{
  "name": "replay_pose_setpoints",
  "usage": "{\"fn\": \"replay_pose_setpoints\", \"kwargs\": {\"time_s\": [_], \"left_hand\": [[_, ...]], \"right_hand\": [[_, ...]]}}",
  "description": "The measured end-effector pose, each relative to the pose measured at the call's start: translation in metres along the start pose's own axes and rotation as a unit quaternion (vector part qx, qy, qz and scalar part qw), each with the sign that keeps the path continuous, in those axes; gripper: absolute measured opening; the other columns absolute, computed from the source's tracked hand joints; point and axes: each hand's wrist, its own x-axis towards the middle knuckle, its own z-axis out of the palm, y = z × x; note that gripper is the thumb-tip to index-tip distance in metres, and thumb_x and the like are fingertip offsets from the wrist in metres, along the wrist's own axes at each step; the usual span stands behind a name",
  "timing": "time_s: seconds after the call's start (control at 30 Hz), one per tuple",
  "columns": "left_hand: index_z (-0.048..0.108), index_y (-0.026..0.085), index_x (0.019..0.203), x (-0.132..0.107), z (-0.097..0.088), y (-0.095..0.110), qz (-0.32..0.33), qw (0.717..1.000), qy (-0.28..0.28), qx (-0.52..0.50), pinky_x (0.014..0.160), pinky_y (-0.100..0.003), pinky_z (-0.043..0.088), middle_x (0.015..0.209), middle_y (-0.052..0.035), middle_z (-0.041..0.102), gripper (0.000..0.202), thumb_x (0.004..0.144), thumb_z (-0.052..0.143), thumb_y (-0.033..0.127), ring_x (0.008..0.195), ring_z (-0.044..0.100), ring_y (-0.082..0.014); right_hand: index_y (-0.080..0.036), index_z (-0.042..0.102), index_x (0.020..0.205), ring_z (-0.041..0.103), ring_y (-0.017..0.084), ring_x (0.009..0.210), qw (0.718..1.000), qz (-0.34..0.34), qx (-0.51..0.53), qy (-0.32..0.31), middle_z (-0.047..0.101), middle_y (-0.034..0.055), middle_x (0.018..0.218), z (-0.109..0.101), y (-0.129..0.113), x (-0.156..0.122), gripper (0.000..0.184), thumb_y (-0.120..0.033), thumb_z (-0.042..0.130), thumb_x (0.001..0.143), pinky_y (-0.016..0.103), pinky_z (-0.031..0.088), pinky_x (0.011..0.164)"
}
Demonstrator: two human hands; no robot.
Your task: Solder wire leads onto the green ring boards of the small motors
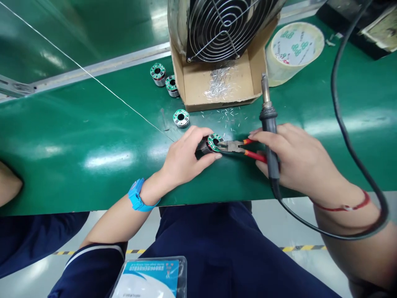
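Note:
My left hand (186, 155) is closed around a small round motor stator with a green circuit board (212, 142), holding it tilted on the green table. My right hand (294, 159) grips red-handled cutting pliers (240, 148) whose jaws touch the stator's board. The same hand also holds a black-handled soldering iron (269, 132), its metal tip pointing away from me. A blue watch sits on my left wrist, a red string on my right.
Three more stators (181, 118) (158, 73) (171, 85) stand on the green table (77, 136). A cardboard box (217, 85) with wire clippings sits under a fan (226, 25). A tape roll (293, 49) lies at right. A thin solder wire (93, 76) crosses the table. Another person's elbow (9, 182) shows at left.

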Motion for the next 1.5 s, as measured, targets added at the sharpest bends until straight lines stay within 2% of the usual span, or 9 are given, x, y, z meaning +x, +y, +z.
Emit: {"fn": "replay_pose_setpoints", "kwargs": {"time_s": [0.2,0.4,0.53,0.63,0.77,0.93,1.13,1.3,1.5], "left_hand": [[0.053,0.019,0.121,-0.001,-0.002,0.001,0.025,0.999,0.011,0.041,0.061,-0.026,0.043,0.108,-0.0045,0.066,0.034,0.092,0.070,0.028,0.081,0.062,-0.0135],[0.054,0.028,0.127,0.013,-0.030,-0.015,-0.013,0.993,0.111,0.035,0.058,-0.026,0.043,0.114,-0.0050,0.064,0.036,0.095,0.067,0.040,0.067,0.052,-0.0097],[0.055,0.026,0.124,0.055,-0.068,-0.059,-0.080,0.974,0.200,0.071,0.070,-0.028,0.050,0.116,-0.0062,0.063,0.036,0.097,0.062,0.048,0.087,0.063,-0.0149],[0.056,0.022,0.116,0.099,-0.094,-0.103,-0.140,0.965,0.214,0.059,0.090,-0.032,0.054,0.118,-0.0067,0.067,0.022,0.098,0.061,0.033,0.109,0.065,-0.0191],[0.060,0.018,0.113,0.145,-0.115,-0.154,-0.207,0.942,0.239,0.111,0.106,-0.039,0.051,0.121,-0.0099,0.069,0.027,0.088,0.070,0.023,0.118,0.064,-0.0243],[0.062,0.010,0.120,0.165,-0.133,-0.185,-0.315,0.903,0.246,0.156,0.115,-0.050,0.044,0.129,-0.0198,0.068,0.033,0.090,0.065,0.021,0.126,0.061,-0.0335],[0.045,0.008,0.146,0.135,-0.136,-0.168,-0.277,0.924,0.224,0.142,0.118,-0.046,0.042,0.148,-0.0224,0.055,0.066,0.084,0.065,0.019,0.134,0.057,-0.0309],[0.051,0.018,0.143,0.095,-0.103,-0.141,-0.198,0.979,0.049,-0.013,0.078,-0.034,0.055,0.139,-0.0135,0.062,0.072,0.072,0.067,0.018,0.080,0.063,-0.0155],[0.065,0.014,0.116,0.083,-0.076,-0.128,-0.191,0.973,0.131,-0.007,0.073,-0.030,0.046,0.103,-0.0066,0.065,0.042,0.076,0.072,0.023,0.071,0.050,-0.0124]], "right_hand": [[-0.027,0.070,0.107,0.050,0.018,0.064,0.999,0.033,-0.006,-0.005,0.057,0.0032,0.069,-0.011,-0.006,0.003,0.024,-0.038,0.051,0.095,0.032,0.036,0.059],[-0.015,0.063,0.124,0.062,0.029,0.083,0.963,0.249,-0.106,0.011,0.067,0.0139,0.090,0.003,0.000,0.026,0.045,-0.039,0.059,0.086,0.037,0.042,0.065],[-0.016,0.060,0.128,0.062,0.039,0.107,0.958,0.274,-0.085,0.013,0.068,0.0194,0.109,0.017,0.004,0.037,0.053,-0.042,0.066,0.082,0.051,0.050,0.086],[-0.017,0.060,0.129,0.060,0.039,0.117,0.961,0.261,-0.031,0.082,0.067,0.0202,0.121,0.025,0.006,0.037,0.053,-0.049,0.064,0.087,0.056,0.050,0.096],[-0.019,0.067,0.122,0.068,0.030,0.093,0.956,0.247,0.037,0.155,0.073,0.0138,0.100,0.032,0.013,0.034,0.040,-0.046,0.053,0.095,0.044,0.055,0.081],[-0.027,0.067,0.128,0.070,0.017,0.077,0.940,0.253,0.076,0.216,0.077,0.0047,0.109,0.036,0.023,0.030,0.038,-0.045,0.055,0.096,0.031,0.054,0.066],[-0.022,0.061,0.136,0.072,0.019,0.083,0.952,0.240,0.105,0.156,0.075,0.0040,0.094,0.037,0.025,0.028,0.048,-0.045,0.054,0.095,0.030,0.058,0.067],[-0.020,0.057,0.141,0.072,0.022,0.096,0.949,0.271,0.124,0.104,0.073,0.0090,0.107,0.033,0.020,0.029,0.050,-0.036,0.052,0.095,0.034,0.060,0.077],[-0.022,0.064,0.131,0.069,0.021,0.093,0.933,0.271,0.167,0.167,0.071,0.0070,0.100,0.027,0.016,0.030,0.040,-0.034,0.054,0.094,0.039,0.060,0.086]]}}
